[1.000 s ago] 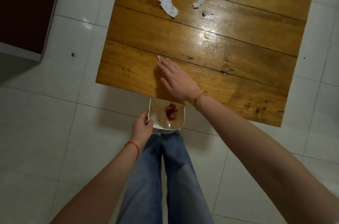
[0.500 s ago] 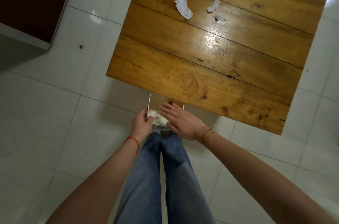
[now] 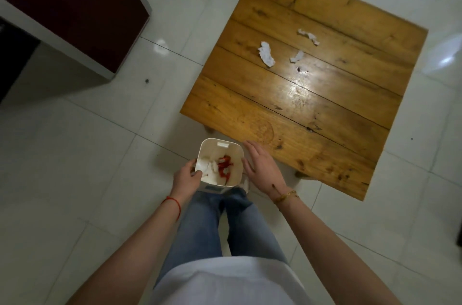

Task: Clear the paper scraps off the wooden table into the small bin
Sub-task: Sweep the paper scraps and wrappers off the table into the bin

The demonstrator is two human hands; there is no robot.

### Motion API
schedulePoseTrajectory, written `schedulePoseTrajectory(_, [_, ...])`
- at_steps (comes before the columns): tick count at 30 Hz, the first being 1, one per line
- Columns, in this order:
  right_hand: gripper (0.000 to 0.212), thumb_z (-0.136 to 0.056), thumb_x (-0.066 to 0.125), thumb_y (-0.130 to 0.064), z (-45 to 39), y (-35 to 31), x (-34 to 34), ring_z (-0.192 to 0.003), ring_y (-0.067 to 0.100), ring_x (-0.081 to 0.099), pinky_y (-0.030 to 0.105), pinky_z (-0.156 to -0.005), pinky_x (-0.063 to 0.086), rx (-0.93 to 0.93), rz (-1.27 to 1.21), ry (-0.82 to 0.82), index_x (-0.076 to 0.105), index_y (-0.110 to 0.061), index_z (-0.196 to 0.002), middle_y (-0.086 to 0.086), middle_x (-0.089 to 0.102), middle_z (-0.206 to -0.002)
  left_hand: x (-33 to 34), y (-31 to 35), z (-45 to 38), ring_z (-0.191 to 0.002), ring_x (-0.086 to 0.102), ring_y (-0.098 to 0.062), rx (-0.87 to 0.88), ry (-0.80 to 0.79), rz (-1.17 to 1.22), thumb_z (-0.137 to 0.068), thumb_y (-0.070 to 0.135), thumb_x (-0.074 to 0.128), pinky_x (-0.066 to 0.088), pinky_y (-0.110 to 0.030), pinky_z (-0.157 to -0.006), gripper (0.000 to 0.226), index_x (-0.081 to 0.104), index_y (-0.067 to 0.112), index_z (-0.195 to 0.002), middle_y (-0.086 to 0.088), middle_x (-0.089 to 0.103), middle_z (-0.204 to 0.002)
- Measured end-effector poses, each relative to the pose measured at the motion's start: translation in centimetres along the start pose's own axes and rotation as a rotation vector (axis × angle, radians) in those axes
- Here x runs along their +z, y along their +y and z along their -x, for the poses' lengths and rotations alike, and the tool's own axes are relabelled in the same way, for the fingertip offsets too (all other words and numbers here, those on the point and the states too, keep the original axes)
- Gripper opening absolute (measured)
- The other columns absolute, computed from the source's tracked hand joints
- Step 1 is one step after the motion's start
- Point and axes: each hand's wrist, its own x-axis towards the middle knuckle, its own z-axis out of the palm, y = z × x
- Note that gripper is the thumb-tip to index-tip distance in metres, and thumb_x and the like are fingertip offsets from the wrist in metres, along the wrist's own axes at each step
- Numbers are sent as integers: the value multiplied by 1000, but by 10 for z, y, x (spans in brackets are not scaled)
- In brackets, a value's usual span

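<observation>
A small white bin [image 3: 234, 154] hangs in front of my legs, just off the near edge of the wooden table [image 3: 325, 109]. It holds white paper and red bits. My left hand [image 3: 186, 176] grips the bin's left rim. Beside the bin's right wall, my right hand [image 3: 262, 167] is flat with fingers apart and holds nothing. Three crumpled white paper scraps lie on the far half of the table: a large scrap [image 3: 266, 53], a small scrap [image 3: 297, 56] and a long scrap [image 3: 308, 35].
A dark red cabinet with a white frame [image 3: 75, 4] stands on the white tiled floor at the upper left. A table leg [image 3: 300, 174] shows under the near right corner. My jeans [image 3: 220, 227] fill the bottom centre.
My right hand swept from the table's near edge down to the bin, then drew back to its right side. The bin has come out from under the table edge; the view has pulled back.
</observation>
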Motion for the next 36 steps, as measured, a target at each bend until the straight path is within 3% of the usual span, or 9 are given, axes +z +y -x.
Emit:
schedulePoseTrajectory(6, [51, -100, 41, -37, 3, -39, -34, -139, 24, 35, 41, -115, 29, -17, -3, 15, 39, -12, -144, 8, 41, -149, -50, 25, 26, -90, 57, -14, 57, 68, 61, -84, 11, 49, 39, -22, -77, 38, 59, 15, -120, -5, 67, -111])
schedulePoseTrajectory(10, [51, -101, 40, -38, -11, -66, -49, -140, 22, 32, 39, -116, 29, -22, 8, 33, 36, -15, -146, 5, 38, -151, -83, 38, 22, -98, 60, -23, 84, 82, 47, -83, 12, 49, 41, -24, -79, 36, 60, 14, -118, -9, 66, -114])
schedulePoseTrajectory(15, [50, -100, 40, -38, -44, -102, -61, -140, 20, 32, 39, -115, 31, -23, 11, 67, 35, -17, -146, 3, 37, -152, -133, 53, 1, -89, 60, -17, 141, 71, 63, -83, 10, 50, 42, -23, -76, 36, 61, 16, -117, -7, 69, -108])
schedulePoseTrajectory(19, [50, -100, 41, -38, -84, -137, -63, -138, 19, 35, 34, -113, 31, 8, 1, 134, 37, -16, -145, 3, 40, -150, -190, 67, -33, -97, 65, -28, 191, 7, 36, -82, 12, 49, 51, -31, -79, 39, 60, 18, -119, -9, 70, -105])
schedulePoseTrajectory(21, [49, -100, 42, -37, -105, -158, -62, -138, 18, 35, 32, -112, 30, 51, -17, 172, 38, -16, -145, 3, 40, -149, -223, 76, -54, -97, 65, -24, 215, -42, 22, -82, 12, 48, 47, -25, -73, 42, 58, 19, -123, -7, 69, -107])
schedulePoseTrajectory(28, [48, -100, 44, -31, -170, -232, -53, -140, 20, 33, 40, -114, 31, 223, -144, 291, 37, -16, -145, 4, 39, -150, -329, 116, -125, -113, 57, -21, 348, -114, -163, -85, 12, 50, 44, -26, -90, 44, 53, 14, -129, -8, 61, -125])
schedulePoseTrajectory(36, [48, -100, 45, -27, -220, -282, -57, -140, 20, 31, 39, -115, 29, 354, -229, 436, 37, -12, -145, 8, 39, -150, -389, 173, -189, -113, 58, -21, 506, -219, -360, -88, 20, 54, 43, -27, -92, 42, 54, 12, -129, -8, 61, -126])
